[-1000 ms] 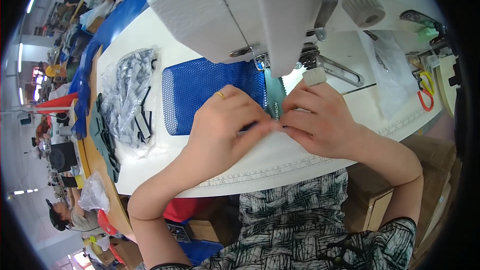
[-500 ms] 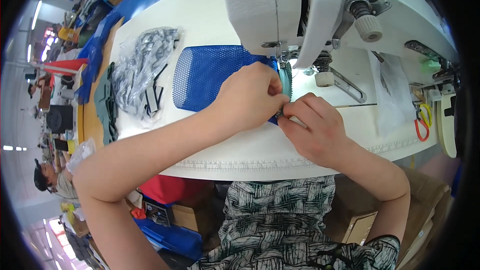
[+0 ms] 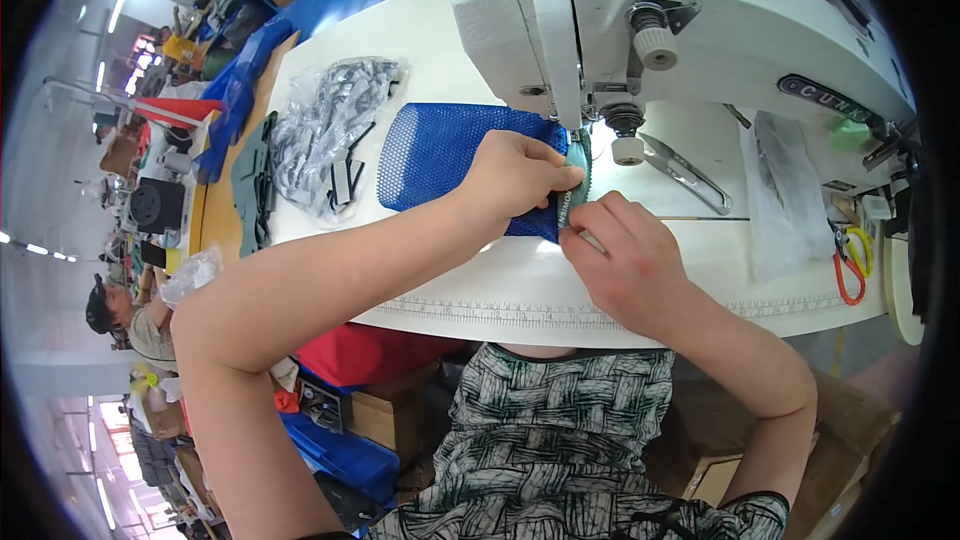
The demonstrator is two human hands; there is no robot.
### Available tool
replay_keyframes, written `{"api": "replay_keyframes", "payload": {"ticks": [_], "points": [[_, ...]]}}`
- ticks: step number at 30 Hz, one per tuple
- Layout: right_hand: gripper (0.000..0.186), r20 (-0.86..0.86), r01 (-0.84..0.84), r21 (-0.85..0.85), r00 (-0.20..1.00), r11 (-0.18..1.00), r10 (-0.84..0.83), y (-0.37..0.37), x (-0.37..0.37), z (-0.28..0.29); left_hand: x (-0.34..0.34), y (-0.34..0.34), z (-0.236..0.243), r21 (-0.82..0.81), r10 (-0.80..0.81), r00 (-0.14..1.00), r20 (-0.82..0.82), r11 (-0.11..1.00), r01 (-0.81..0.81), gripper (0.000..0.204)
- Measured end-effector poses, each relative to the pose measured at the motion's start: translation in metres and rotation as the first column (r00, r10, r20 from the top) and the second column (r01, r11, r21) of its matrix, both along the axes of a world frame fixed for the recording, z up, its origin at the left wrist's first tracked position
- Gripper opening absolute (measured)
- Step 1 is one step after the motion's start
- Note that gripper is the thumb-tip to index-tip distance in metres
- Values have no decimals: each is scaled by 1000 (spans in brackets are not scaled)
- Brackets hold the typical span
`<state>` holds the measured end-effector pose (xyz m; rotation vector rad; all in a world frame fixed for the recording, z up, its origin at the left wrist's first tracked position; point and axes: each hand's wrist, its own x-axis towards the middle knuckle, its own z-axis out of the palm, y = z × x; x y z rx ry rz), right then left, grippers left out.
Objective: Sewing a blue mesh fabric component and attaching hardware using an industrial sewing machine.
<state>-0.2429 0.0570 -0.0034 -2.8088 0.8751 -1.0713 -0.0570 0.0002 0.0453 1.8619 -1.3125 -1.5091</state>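
Observation:
Blue mesh fabric lies flat under the head of a white sewing machine. Along its right edge runs a green zipper with dark teeth and a printed grey-green band, its far end at the presser foot. My left hand rests over the mesh, its closed fingertips on the zipper just in front of the foot. At the zipper's near end my right hand is closed, thumb and forefinger pinching its edge. The left hand hides part of the mesh.
A clear plastic bag of grey strips lies left of the mesh, beside dark green fabric. To the right are metal tweezers, a white plastic bag and red-and-yellow-handled scissors. A ruler tape borders the table's front.
My hands have moved apart along the zipper, leaving the printed band in sight between them. The view has shifted a little, so the table items sit farther right.

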Motion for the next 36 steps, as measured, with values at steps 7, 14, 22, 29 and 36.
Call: {"api": "replay_keyframes", "payload": {"ticks": [7,14,22,29,36], "points": [[12,39,11,26,999,1000,-12,0,-1,-2,-1,-8,6,39,-68,991,117,997,64,27],[14,89,1,69,996,998,-7,0,-1,1,3,-5,-3,21,-70,988,137,997,68,29],[13,95,1,115,995,993,-12,1,-1,0,1,-1,-3,9,24,1000,-13,1000,-24,24],[12,104,-1,134,994,991,-13,1,0,-1,-3,3,-11,-129,93,996,-10,987,-93,20],[19,146,10,231,988,973,-45,-2,-4,7,1,3,-12,-127,51,999,-16,991,-52,21]]}}
